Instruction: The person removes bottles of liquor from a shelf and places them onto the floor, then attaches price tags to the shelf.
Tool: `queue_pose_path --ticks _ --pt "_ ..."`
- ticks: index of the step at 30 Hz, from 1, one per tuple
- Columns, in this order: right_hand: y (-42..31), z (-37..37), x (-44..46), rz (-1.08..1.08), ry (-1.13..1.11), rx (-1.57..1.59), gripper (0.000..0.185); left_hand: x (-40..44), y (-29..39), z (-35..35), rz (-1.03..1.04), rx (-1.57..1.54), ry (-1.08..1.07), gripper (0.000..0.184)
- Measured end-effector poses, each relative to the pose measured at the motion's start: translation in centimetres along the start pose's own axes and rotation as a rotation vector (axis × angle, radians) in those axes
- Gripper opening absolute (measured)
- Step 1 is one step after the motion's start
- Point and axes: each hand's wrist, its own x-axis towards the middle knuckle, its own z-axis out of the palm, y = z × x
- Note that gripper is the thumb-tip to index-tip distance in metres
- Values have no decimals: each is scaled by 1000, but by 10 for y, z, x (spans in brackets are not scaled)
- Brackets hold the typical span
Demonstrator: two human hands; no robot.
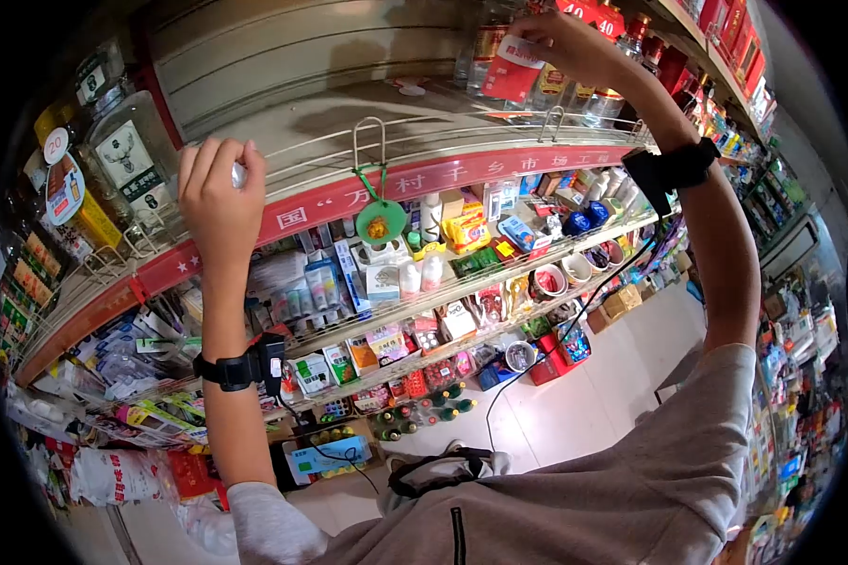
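Observation:
My left hand (221, 198) is raised at the shelf's front edge, its fingers curled into a fist. A small whitish bit (239, 175) shows between the fingers, too little of it to name. At the back right, my right hand (570, 42) reaches to a row of liquor bottles, fingers bent over the top of a red and white card (513, 71). The card hangs in front of a clear bottle (486, 47) with a red and gold label. Left of my left hand stands a large glass bottle (127, 151) with a deer label.
A wire rail with a red printed strip (452, 174) runs along the shelf edge. From a metal hook hangs a green round holder (381, 221). Lower shelves carry packets, cups and small bottles. A black cable (575, 325) runs from my right wrist strap past the goods.

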Motion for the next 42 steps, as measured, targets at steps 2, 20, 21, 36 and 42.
queue_pose_path --ticks 2,20,21,36,42 --pt "-2 6 -15 134 -18 13 31 1 0 -1 18 26 -8 16" --pt "-9 23 -20 135 43 55 34 -1 5 -4 47 16 34 16" --pt "-13 22 -19 209 25 89 37 -1 6 -5 47 16 34 16" --pt "-31 52 -15 276 -164 156 42 -2 5 -7 50 46 8 14" --pt "-34 53 -30 214 -126 70 24 -2 4 -5 43 27 11 15"
